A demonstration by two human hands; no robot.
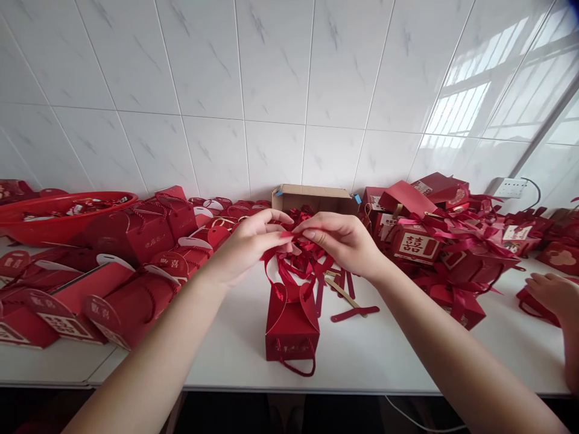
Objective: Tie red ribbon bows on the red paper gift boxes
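Observation:
A small red gift box (294, 325) stands upright near the table's front edge, a twisted cord handle hanging down its near side. From its top a red ribbon (268, 272) runs up to my hands. My left hand (253, 241) pinches the ribbon between thumb and fingers. Close beside it, fingertips almost meeting, my right hand (341, 238) also pinches the ribbon. Both hands are raised above and behind the box. A tangle of red ribbons (307, 256) lies behind, partly hidden by my hands.
Red boxes (131, 301) crowd the left, below a red basin (58, 232) of small wrapped items. Ribboned boxes (414, 244) are piled right. A cardboard carton (316, 199) stands at the wall. Loose straps (355, 313) lie on the table. Another person's hand (554, 295) touches a box far right.

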